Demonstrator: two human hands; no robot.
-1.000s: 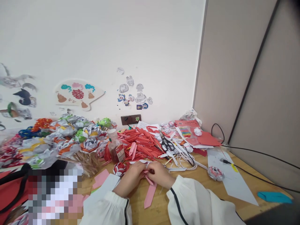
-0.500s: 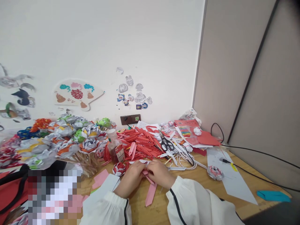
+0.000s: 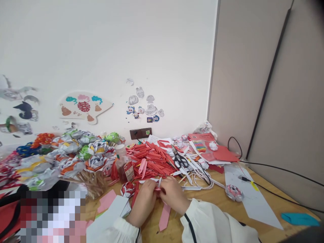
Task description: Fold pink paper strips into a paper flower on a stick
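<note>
My left hand (image 3: 146, 200) and my right hand (image 3: 174, 194) meet over the table. Both are closed, fingertips pinching a small folded pink paper strip (image 3: 157, 189) between them; most of it is hidden by the fingers. Beneath my right hand a flat pink strip (image 3: 165, 217) with a pointed end lies on the wood. A red and white paper flower (image 3: 128, 189) is just left of my left hand. Right behind my hands spreads a heap of red folded paper strips (image 3: 152, 157), with two pale pink strips (image 3: 143, 167) on its near side.
Black scissors (image 3: 180, 160) and a pearl string (image 3: 198, 179) lie right of the heap. A glass jar (image 3: 120, 162) stands left of it, near bundled sticks (image 3: 92, 184) and many paper flowers (image 3: 73, 158). A paper flower (image 3: 234, 192) and black cable (image 3: 273, 194) are at right.
The view has tilted slightly upward. The pink piece that hung out below my fingers is now drawn up between them, and my hands have tightened around it.
</note>
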